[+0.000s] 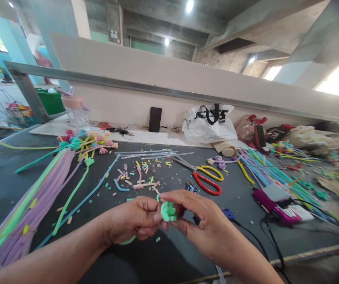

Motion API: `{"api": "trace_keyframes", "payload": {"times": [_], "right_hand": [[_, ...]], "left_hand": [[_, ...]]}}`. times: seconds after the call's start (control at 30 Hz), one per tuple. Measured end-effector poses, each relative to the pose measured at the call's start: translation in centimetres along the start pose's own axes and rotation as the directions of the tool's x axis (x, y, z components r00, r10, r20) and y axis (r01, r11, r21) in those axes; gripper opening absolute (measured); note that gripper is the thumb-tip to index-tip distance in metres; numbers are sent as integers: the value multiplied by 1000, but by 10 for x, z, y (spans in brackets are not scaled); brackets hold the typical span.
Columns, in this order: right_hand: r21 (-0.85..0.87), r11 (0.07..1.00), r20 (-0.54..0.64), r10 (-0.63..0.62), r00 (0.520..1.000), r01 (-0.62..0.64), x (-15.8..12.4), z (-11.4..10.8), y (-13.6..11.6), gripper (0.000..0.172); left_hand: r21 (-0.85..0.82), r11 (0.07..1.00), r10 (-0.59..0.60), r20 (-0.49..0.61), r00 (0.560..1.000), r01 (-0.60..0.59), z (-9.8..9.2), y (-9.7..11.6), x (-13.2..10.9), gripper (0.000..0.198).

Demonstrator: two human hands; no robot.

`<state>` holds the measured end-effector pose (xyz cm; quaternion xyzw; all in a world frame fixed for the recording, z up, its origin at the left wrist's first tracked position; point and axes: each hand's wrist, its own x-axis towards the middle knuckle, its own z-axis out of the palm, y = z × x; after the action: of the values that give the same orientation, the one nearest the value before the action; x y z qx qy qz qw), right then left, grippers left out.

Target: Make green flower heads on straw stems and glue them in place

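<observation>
Two hands, one green piece [168, 211]: it sits right between them, low and near the middle of my view, touching both. No real long axis (it's a stubby little puff), smoother curve on the left, lobes facing right, so neither hand is really nearer.
Purple bundle [53, 177]: far left, long fuzzy stems lying lengthwise, some green mixed in.
Green stem [71, 195]: just right of that, thin and fuzzy, with a frilly tip.
Left hand [132, 221]: thumb and fingers pinched together on the piece's left edge.
Clippings [139, 187]: pastel stubs scattered beyond my hands.
Right hand [202, 217]: clamped lightly on the piece from the right, forefinger over the top, thumb underneath. Can't tell how hard each tip presses.
Scissors [196, 170]: past my right hand, metal blades spread, one red loop, one yellow.
Blue-green stems [264, 173]: far right, plush, fanned out.
</observation>
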<state>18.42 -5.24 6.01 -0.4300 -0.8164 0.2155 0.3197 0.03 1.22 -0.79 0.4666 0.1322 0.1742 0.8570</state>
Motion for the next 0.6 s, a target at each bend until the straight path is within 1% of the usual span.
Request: {"api": "trace_keyframes", "payload": {"times": [0.1, 0.2, 0.3, 0.4, 0.5, 0.6], "right_hand": [[-10, 1000, 9, -19, 1000, 19, -1, -1, 1, 45], [-50, 999, -17, -22, 1000, 21, -2, -2, 3, 44], [-75, 997, -101, -5, 995, -3, -1, -1, 3, 32], [-110, 994, -180, -26, 983, 6, 2, 0, 4, 19], [-154, 988, -208, -53, 977, 20, 4, 2, 4, 17], [-174, 984, -208, -65, 976, 29, 6, 2, 3, 15]], "left_hand": [[6, 1000, 26, -19, 999, -26, 0, 0, 0, 24], [9, 997, 76, -82, 994, -76, 1, 4, 0, 23], [10, 992, 125, -131, 983, -125, 3, 8, 1, 22], [41, 988, 152, -152, 977, -148, 5, 11, 1, 24], [79, 984, 171, -173, 970, -160, 6, 10, 1, 25], [109, 979, 188, -176, 966, -170, 6, 9, 1, 25]]}}
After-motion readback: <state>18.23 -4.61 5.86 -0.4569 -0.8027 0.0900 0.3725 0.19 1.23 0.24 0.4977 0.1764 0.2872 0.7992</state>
